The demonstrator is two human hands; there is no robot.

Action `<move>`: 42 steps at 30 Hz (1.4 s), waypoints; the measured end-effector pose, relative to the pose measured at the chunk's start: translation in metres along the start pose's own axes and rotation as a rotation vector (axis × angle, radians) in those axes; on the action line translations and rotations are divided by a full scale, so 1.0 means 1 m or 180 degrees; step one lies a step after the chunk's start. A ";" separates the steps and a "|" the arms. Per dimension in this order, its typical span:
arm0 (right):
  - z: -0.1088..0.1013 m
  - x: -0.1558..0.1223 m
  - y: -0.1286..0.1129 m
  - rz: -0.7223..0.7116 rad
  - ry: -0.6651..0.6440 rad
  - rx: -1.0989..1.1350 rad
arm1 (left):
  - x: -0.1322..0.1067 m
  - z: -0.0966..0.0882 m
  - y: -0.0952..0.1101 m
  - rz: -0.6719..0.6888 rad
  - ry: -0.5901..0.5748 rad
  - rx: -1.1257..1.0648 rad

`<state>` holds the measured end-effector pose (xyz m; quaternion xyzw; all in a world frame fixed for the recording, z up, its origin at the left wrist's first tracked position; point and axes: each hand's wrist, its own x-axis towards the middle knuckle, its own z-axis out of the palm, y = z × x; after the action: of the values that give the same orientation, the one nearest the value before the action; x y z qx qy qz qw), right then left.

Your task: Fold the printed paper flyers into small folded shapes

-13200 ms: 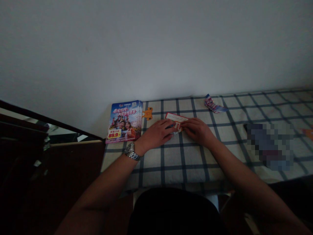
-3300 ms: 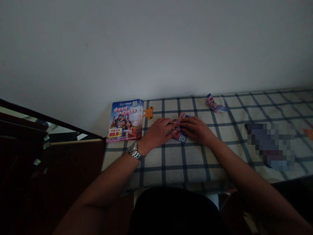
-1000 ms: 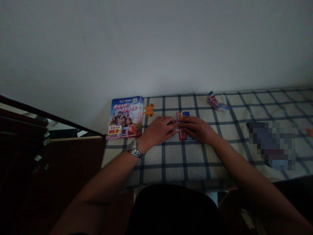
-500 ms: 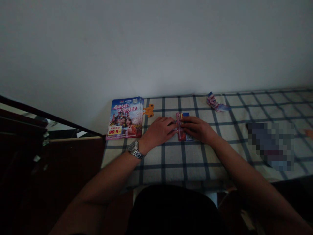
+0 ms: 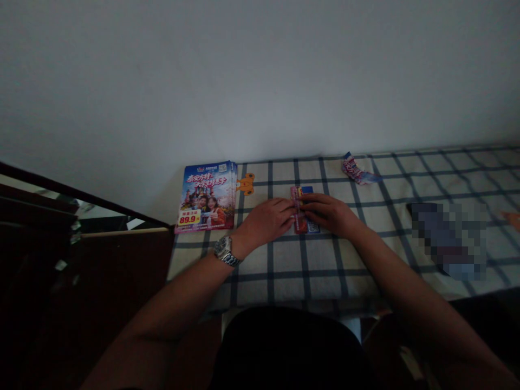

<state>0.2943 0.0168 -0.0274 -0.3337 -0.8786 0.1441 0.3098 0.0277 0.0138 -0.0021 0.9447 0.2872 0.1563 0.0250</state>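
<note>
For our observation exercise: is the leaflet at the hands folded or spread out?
Folded: the leaflet looks much smaller than similarly coloured ones in the stack. Left hand and right hand partly hide it; fold count: cannot tell.

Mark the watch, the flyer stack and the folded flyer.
Watch (image 5: 222,247): head view, on its dial.
Flyer stack (image 5: 206,197): head view, middle of its top face.
Folded flyer (image 5: 301,225): head view, near end of its upper side.

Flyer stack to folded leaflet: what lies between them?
In the head view, an orange bear figure beside the flyer stack, then checked cloth and the left hand, which touches the folded leaflet.
</note>
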 end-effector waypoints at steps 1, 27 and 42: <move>-0.002 0.000 0.000 0.0022 0.0011 -0.0044 | 0.000 0.000 0.000 -0.0003 0.0002 -0.0017; -0.005 -0.002 0.006 0.0113 -0.0132 -0.0072 | 0.000 -0.001 0.003 -0.0127 -0.0130 -0.0146; -0.004 0.005 0.002 0.0399 0.0079 -0.0013 | -0.001 0.000 0.006 -0.0171 -0.0119 -0.0113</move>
<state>0.2947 0.0219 -0.0230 -0.3904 -0.8524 0.1572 0.3103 0.0306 0.0083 -0.0012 0.9388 0.3092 0.1430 0.0512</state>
